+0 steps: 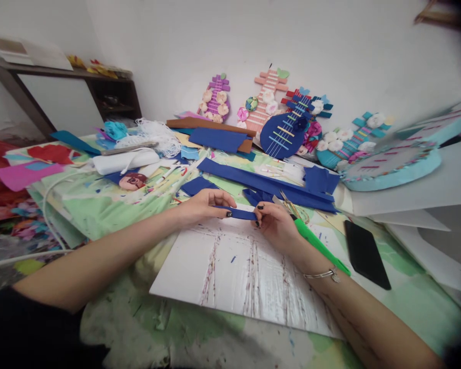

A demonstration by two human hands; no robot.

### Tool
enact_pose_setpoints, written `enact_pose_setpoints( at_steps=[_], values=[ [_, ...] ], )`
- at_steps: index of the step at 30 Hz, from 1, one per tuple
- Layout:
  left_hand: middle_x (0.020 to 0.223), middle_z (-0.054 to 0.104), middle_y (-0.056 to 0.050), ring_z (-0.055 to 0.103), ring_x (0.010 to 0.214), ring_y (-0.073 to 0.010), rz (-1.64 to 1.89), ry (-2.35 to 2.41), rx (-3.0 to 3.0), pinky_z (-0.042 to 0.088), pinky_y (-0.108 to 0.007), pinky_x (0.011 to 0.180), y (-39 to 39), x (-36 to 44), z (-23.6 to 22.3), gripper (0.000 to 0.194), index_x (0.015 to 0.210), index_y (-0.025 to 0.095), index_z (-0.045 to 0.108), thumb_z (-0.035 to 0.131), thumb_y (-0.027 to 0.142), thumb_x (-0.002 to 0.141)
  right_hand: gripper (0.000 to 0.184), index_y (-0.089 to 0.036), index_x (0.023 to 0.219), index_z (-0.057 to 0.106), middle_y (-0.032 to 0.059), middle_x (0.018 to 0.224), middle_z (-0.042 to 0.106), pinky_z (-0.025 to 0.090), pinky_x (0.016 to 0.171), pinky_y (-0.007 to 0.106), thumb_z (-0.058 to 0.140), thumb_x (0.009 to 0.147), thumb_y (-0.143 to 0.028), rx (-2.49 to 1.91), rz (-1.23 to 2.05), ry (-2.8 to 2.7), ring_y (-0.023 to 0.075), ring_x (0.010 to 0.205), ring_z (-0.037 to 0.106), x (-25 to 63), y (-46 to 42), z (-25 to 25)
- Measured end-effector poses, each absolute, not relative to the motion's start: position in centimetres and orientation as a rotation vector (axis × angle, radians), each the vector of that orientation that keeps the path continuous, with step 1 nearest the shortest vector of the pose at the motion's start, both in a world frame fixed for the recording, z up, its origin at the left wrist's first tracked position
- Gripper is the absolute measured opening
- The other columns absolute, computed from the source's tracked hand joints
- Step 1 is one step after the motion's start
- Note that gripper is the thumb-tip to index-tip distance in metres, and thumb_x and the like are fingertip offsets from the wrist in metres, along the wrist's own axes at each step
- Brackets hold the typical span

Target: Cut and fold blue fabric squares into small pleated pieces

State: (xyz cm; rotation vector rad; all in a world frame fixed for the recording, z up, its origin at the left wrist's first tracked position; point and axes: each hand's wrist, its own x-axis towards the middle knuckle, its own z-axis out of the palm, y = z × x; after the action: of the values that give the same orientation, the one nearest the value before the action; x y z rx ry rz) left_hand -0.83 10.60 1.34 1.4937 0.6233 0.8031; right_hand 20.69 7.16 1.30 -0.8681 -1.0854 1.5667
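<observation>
Cluttered table (88, 207), blue strip (243, 214) between both grips (205, 206) (276, 225)

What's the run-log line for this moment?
left hand: holds blue strip | right hand: holds same strip | below hands: white board

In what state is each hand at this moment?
Left hand: closed, holding one end of a narrow blue strip.
Right hand: closed, holding the strip's other end.

A strip (243, 214) lies between the left hand (210, 206) and the right hand (275, 225), above a board (230, 282). Scissors (291, 206) lie just beyond the right hand, a phone (367, 254) to its right; model lutes (282, 137) stand well behind both.
</observation>
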Motion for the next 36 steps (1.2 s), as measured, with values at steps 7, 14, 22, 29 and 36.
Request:
enact_pose_setpoints(
  at_steps=[7, 14, 22, 29, 36],
  values=[
    [0.074, 0.06, 0.001, 0.053, 0.064, -0.008, 0.822, 0.587, 1.38, 0.039, -0.019, 0.058, 10.5, -0.9, 1.3, 0.022, 0.087, 0.013, 0.062, 0.071, 0.014, 0.066, 0.024, -0.019, 0.051, 0.043, -0.0053, 0.049, 0.036, 0.028, 0.046, 0.025, 0.061, 0.067, -0.017, -0.815, 1.487, -0.903, 0.0083, 0.046, 0.033, 21.5, 7.7, 1.3],
    [0.073, 0.06, 0.002, 0.053, 0.061, -0.0066, 0.718, 0.547, 1.434, 0.037, -0.018, 0.056, 10.4, -0.8, 1.5, 0.024, 0.089, 0.014, 0.06, 0.071, 0.015, 0.067, 0.013, -0.02, 0.085, 0.061, 0.0014, 0.083, 0.063, 0.042, 0.067, 0.028, 0.064, 0.074, -0.028, -0.919, 1.351, -1.279, 0.014, 0.075, 0.057, 20.6, 7.3, 1.4],
    [0.075, 0.063, 0.001, 0.057, 0.061, -0.0083, 0.809, 0.649, 1.428, 0.039, -0.02, 0.057, 10.2, -0.6, 1.6, 0.031, 0.091, 0.015, 0.052, 0.071, 0.015, 0.067, 0.039, -0.021, 0.104, 0.059, -0.002, 0.071, 0.064, 0.04, 0.06, 0.025, 0.075, 0.068, -0.024, -1.034, 1.473, -1.542, 0.0107, 0.061, 0.057, 19.9, 6.4, 1.3],
    [0.074, 0.064, 0.002, 0.06, 0.066, -0.0098, 0.952, 0.658, 1.408, 0.043, -0.022, 0.063, 9.9, 0.1, 1.4, 0.033, 0.093, 0.017, 0.047, 0.07, 0.016, 0.071, 0.018, -0.017, 0.079, 0.064, 0.0, 0.071, 0.064, 0.04, 0.056, 0.024, 0.074, 0.069, -0.028, -1.086, 1.416, -1.679, 0.0098, 0.059, 0.055, 19.7, 6.4, 1.1],
    [0.076, 0.063, 0.001, 0.06, 0.067, -0.0104, 0.933, 0.555, 1.432, 0.045, -0.023, 0.062, 9.4, 1.1, 1.0, 0.038, 0.094, 0.017, 0.043, 0.072, 0.016, 0.069, 0.024, -0.016, 0.077, 0.06, -0.0002, 0.067, 0.062, 0.038, 0.052, 0.024, 0.076, 0.069, -0.032, -1.064, 1.472, -1.644, 0.0088, 0.054, 0.052, 19.6, 6.4, 0.8]
  ],
)
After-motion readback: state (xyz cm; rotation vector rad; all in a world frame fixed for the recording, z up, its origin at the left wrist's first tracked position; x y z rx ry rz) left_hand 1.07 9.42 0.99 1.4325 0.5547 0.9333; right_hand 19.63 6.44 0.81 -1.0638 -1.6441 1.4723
